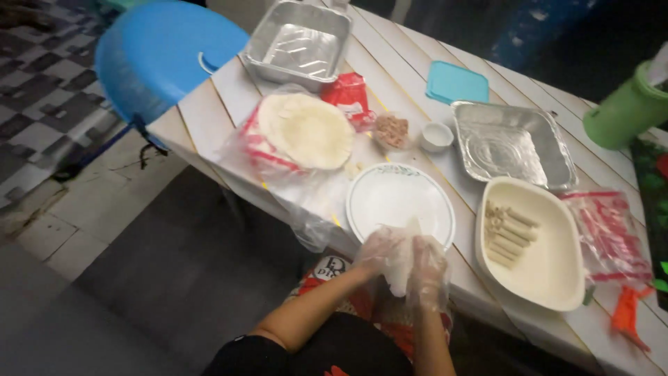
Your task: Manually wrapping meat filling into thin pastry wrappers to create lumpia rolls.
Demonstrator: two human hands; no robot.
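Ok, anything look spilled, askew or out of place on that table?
Mostly tidy. A few pale scraps lie loose on the plastic sheet between the wrapper stack and the white plate. Both gloved hands, left and right, hold a wrapper at the plate's near edge.

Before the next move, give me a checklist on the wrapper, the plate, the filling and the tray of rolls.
1. Wrapper held by both gloved hands, left hand and right hand: ok.
2. White plate bare, in front of the hands: ok.
3. Filling bowl holds filling: ok.
4. Wrapper stack lies uncovered on its bag: ok.
5. Cream tray with rolls has room left: ok.
6. Wrapper already filled: cannot tell.
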